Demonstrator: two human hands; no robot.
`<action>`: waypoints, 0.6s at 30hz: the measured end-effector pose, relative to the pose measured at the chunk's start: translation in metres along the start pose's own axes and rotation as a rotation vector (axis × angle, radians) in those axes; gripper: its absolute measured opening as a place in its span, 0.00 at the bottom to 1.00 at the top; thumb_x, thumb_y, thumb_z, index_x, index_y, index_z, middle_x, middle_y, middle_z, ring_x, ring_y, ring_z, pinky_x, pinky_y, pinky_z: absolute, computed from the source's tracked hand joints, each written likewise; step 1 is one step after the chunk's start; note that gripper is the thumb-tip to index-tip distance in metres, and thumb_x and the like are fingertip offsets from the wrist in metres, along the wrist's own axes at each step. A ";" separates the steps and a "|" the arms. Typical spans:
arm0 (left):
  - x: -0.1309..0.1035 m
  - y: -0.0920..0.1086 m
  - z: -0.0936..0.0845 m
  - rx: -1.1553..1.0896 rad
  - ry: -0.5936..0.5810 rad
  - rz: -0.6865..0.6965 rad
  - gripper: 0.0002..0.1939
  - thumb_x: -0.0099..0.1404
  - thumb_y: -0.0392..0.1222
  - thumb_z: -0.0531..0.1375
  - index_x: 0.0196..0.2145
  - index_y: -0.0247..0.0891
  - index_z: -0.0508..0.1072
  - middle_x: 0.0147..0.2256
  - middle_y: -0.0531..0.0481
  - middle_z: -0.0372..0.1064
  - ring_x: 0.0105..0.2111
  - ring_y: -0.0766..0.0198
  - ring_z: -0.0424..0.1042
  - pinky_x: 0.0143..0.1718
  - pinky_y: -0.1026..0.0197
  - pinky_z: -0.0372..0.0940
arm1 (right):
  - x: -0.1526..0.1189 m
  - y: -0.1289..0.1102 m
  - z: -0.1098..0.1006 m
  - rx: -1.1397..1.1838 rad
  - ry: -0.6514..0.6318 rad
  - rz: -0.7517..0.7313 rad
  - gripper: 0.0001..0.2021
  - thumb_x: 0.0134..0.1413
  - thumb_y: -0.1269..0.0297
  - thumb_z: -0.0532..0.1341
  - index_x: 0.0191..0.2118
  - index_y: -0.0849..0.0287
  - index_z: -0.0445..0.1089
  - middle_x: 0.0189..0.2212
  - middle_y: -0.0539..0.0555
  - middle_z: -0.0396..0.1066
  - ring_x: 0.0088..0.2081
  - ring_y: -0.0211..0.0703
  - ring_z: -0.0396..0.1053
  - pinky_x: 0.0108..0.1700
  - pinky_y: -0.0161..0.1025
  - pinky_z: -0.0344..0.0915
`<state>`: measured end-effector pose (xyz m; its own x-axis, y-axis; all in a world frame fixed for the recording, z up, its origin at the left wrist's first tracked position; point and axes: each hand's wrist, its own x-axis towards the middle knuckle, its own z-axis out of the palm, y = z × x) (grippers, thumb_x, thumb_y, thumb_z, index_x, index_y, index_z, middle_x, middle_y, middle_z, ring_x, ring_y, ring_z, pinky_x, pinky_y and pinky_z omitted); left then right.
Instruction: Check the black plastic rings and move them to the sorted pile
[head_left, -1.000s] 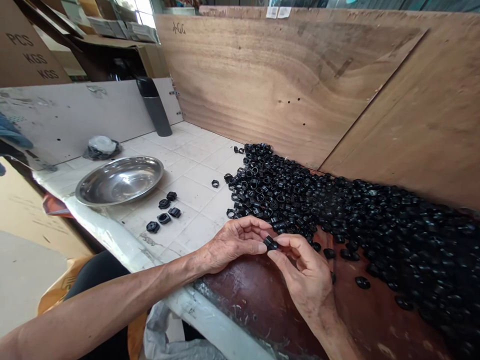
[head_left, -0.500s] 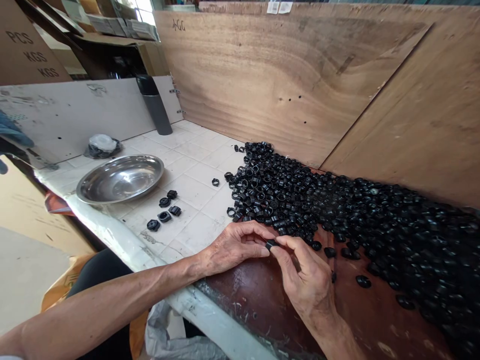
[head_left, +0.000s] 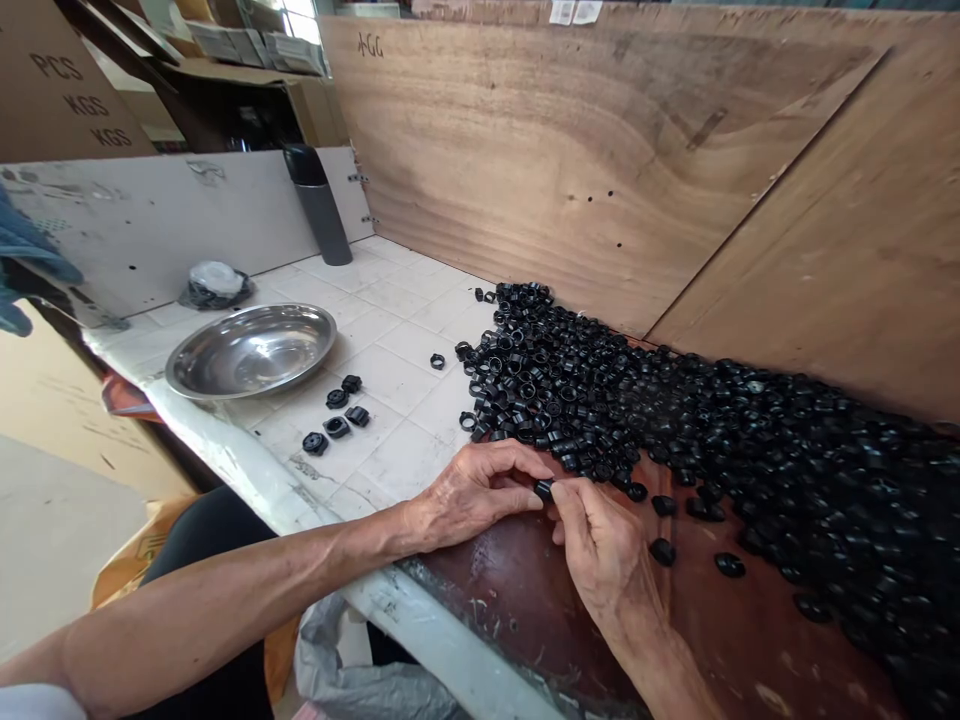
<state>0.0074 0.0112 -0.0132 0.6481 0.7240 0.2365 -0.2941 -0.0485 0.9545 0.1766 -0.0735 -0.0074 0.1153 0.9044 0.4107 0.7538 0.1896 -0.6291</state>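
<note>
Between my two hands, over the dark red-brown surface point(head_left: 517, 590), is a small black plastic part point(head_left: 544, 489). My left hand point(head_left: 480, 490) pinches it from the left with thumb and forefinger. From the other side, the fingertips of my right hand point(head_left: 600, 545) close on its right edge. Fingers cover most of the part, so its exact shape does not show. Just beyond my hands spreads a large pile of black plastic rings and round caps point(head_left: 577, 380). Several assembled-looking black pieces point(head_left: 337, 427) lie on the white tiles to the left.
A shallow steel bowl point(head_left: 255, 350) stands on the tiled top at left. Behind it are a plastic-wrapped bundle point(head_left: 216, 285) and a dark grey flask point(head_left: 321, 210). A plywood board point(head_left: 600, 150) walls off the back. One loose ring point(head_left: 437, 361) lies left of the pile.
My right hand's fingers have drawn closer together on the black part, and the hand has turned slightly. My left hand keeps its pinch. The whole view has shifted a little.
</note>
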 end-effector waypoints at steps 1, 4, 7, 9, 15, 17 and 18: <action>0.000 -0.001 0.000 0.001 -0.018 -0.005 0.10 0.62 0.37 0.70 0.43 0.37 0.81 0.46 0.44 0.77 0.46 0.60 0.77 0.47 0.61 0.73 | -0.001 0.001 0.000 -0.016 0.009 0.029 0.18 0.73 0.58 0.52 0.32 0.57 0.72 0.20 0.50 0.71 0.23 0.40 0.71 0.28 0.35 0.65; 0.001 0.001 0.003 -0.100 -0.030 -0.065 0.10 0.61 0.37 0.70 0.42 0.36 0.80 0.47 0.44 0.76 0.46 0.59 0.77 0.49 0.58 0.72 | -0.001 -0.002 -0.004 0.020 0.074 0.077 0.13 0.71 0.57 0.55 0.41 0.58 0.73 0.24 0.51 0.74 0.24 0.41 0.73 0.29 0.35 0.68; 0.002 0.006 0.004 -0.207 0.018 -0.185 0.13 0.61 0.39 0.71 0.43 0.35 0.78 0.46 0.43 0.78 0.46 0.57 0.78 0.53 0.52 0.72 | 0.002 -0.008 -0.009 0.131 0.060 -0.005 0.09 0.69 0.61 0.57 0.45 0.58 0.73 0.36 0.56 0.78 0.34 0.43 0.77 0.37 0.37 0.73; 0.002 0.009 0.004 -0.212 0.049 -0.233 0.14 0.60 0.41 0.72 0.43 0.35 0.78 0.45 0.43 0.78 0.45 0.56 0.79 0.55 0.50 0.71 | 0.003 -0.008 -0.010 0.148 0.036 -0.045 0.08 0.68 0.63 0.58 0.45 0.58 0.74 0.39 0.56 0.77 0.37 0.44 0.77 0.40 0.37 0.73; 0.001 0.012 0.005 -0.179 0.023 -0.188 0.12 0.61 0.41 0.71 0.42 0.36 0.79 0.47 0.45 0.77 0.47 0.54 0.77 0.54 0.52 0.71 | 0.004 -0.005 -0.008 0.004 -0.005 0.028 0.21 0.71 0.58 0.54 0.23 0.55 0.64 0.18 0.49 0.65 0.22 0.40 0.66 0.28 0.37 0.62; 0.001 0.012 0.005 -0.181 0.042 -0.192 0.12 0.61 0.40 0.71 0.42 0.36 0.79 0.45 0.46 0.78 0.46 0.55 0.77 0.53 0.53 0.71 | 0.004 -0.008 -0.011 0.040 -0.001 0.061 0.15 0.71 0.58 0.54 0.33 0.56 0.71 0.22 0.50 0.70 0.23 0.41 0.68 0.28 0.36 0.64; 0.001 0.012 0.004 -0.179 0.055 -0.201 0.13 0.61 0.40 0.71 0.43 0.35 0.79 0.44 0.46 0.78 0.45 0.56 0.77 0.52 0.53 0.71 | 0.004 -0.010 -0.012 0.069 -0.008 0.066 0.12 0.70 0.58 0.55 0.41 0.57 0.72 0.25 0.51 0.73 0.25 0.41 0.71 0.29 0.35 0.66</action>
<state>0.0079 0.0086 -0.0011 0.6684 0.7432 0.0310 -0.2860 0.2183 0.9330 0.1772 -0.0759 0.0086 0.1579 0.9188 0.3617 0.6981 0.1553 -0.6990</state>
